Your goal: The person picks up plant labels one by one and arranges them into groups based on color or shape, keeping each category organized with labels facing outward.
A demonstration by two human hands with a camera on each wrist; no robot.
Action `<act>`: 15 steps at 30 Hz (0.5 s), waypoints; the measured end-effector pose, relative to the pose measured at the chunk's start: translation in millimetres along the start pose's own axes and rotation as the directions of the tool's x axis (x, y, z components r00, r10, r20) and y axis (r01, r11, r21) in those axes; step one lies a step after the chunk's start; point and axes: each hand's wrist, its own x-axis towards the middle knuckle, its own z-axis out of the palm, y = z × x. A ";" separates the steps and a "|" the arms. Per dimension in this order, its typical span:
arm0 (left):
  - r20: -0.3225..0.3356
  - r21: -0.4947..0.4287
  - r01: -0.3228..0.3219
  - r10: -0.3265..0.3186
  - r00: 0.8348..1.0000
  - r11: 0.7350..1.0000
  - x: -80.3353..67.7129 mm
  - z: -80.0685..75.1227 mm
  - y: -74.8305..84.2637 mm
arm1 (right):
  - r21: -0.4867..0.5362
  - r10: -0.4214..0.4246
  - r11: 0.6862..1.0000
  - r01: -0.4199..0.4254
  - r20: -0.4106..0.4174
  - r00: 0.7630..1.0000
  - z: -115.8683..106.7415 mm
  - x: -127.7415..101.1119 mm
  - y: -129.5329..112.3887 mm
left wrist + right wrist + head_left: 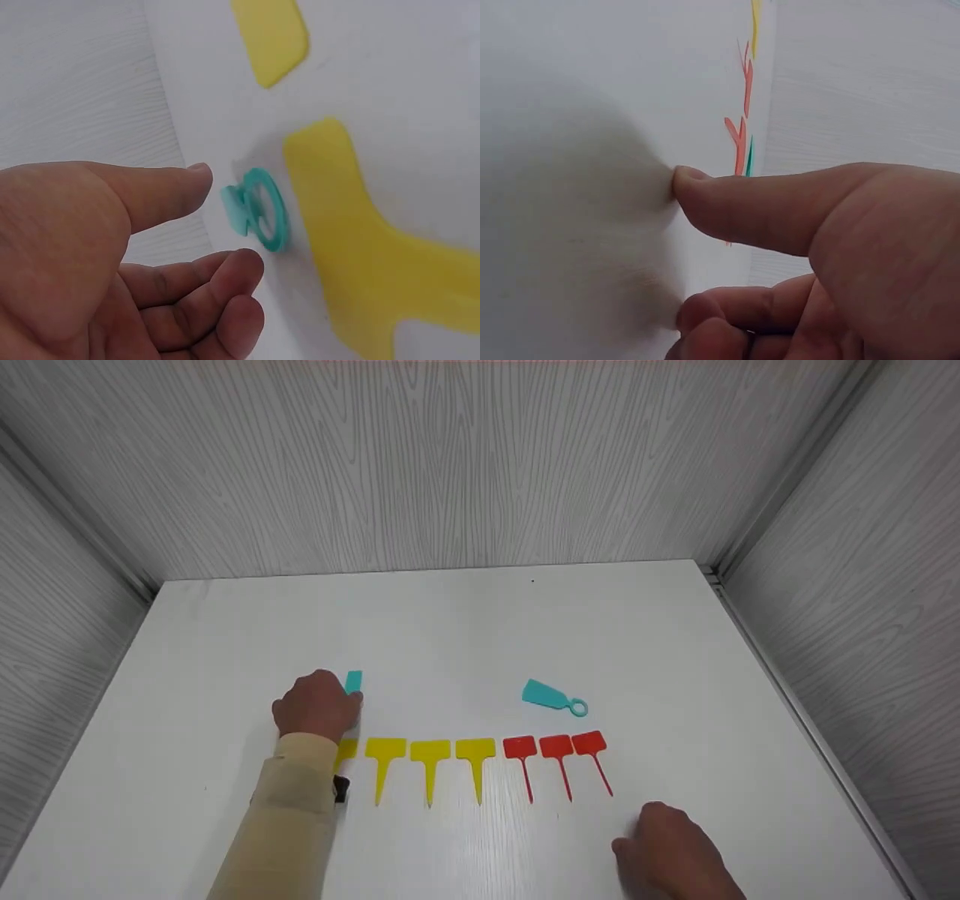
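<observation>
My left hand (319, 706) is over a teal tag (354, 681) at the left of the table, hiding most of it. In the left wrist view, thumb and fingers stand apart near this tag, whose ring end (279, 217) faces the camera; no grip on it shows. Just beneath that hand lies a partly covered yellow T-shaped plant label (346, 751). At the front right, my right hand (675, 851) rests on the white table (465, 637) with its thumb and bent fingers apart, holding nothing. The nearest things to it are the red plant labels (592, 744).
Several yellow labels (430, 751) and three red ones form a row across the table, stems toward me. Behind the red labels lies a second teal tag (546, 694) with a ring. Grey wood-grain panels (435, 465) rise at the back and both sides.
</observation>
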 end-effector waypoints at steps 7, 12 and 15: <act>0.043 -0.011 -0.011 0.011 0.999 1.000 -33.4 -9.8 -18.7 | -0.048 0.025 0.999 -0.022 0.048 0.999 -12.1 4.7 -6.5; 0.069 -0.033 0.010 -0.007 0.998 0.999 -60.1 -0.3 -34.3 | -0.131 -0.005 0.991 0.008 0.017 1.000 -26.1 11.6 -25.8; 0.065 -0.039 0.018 -0.016 0.998 0.999 -72.2 6.2 -41.8 | -0.149 -0.106 0.984 0.097 -0.054 0.993 -30.2 15.8 -41.2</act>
